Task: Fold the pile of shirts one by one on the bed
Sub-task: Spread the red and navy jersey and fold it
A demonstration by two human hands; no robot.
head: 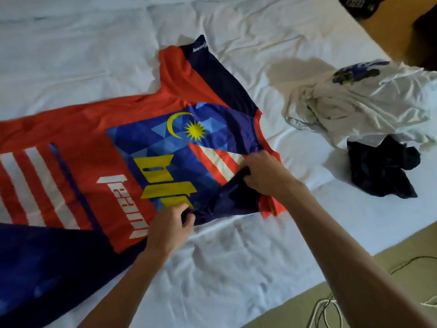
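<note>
Shirts lie on the white-sheeted bed (236,256) in two groups. Spread flat across the left and middle of the sheet is a red sports jersey (82,129) with navy sleeves, a blue geometric panel bearing a yellow crescent and star, white stripes and yellow and white lettering. Its far sleeve points toward the upper part of the bed; its near navy sleeve (227,197) is folded inward over the chest print.

From the head view, the left hand (169,229) pinches the lower edge of that folded navy sleeve between thumb and curled fingers, near the yellow lettering. The right hand (267,174) grips the upper end of the same sleeve, fingers curled into the dark cloth just beside the red-and-white striped patch by the collar. Both bare forearms reach in from the lower edge of the frame.

To the right, well apart from the jersey, sits the unfolded pile: a crumpled white shirt (369,105) with a blue and yellow print on top, and a bunched dark navy shirt (380,171) touching its near side.

Beyond the bed's near-right edge, cables (326,308) lie on an olive floor (390,256). A black printed item (359,4) rests at the top right corner.
</note>
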